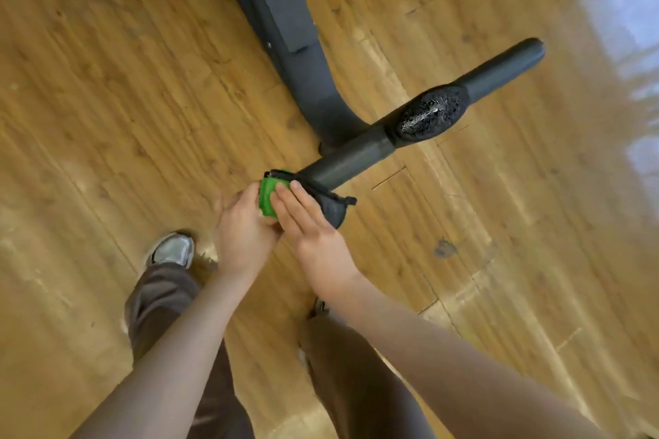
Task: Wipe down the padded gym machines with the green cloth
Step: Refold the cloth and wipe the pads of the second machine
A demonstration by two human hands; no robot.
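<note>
A black padded roller bar [353, 160] of a gym machine runs from upper right down to the middle of the view. It has a worn, cracked patch [431, 114] partway along. At the bar's near end, the bunched green cloth [268, 198] sits against a frayed pad end [331, 205]. My left hand [242, 228] grips the cloth from the left, with the thumb on top. My right hand [310, 228] lies with straight fingers over the cloth and the pad end.
The machine's dark grey frame [278, 18] rises from the wooden floor [107, 100] behind the bar. My left shoe [174, 249] and my legs in brown trousers stand below the hands. Window light glares on the floor [627, 21] at the right.
</note>
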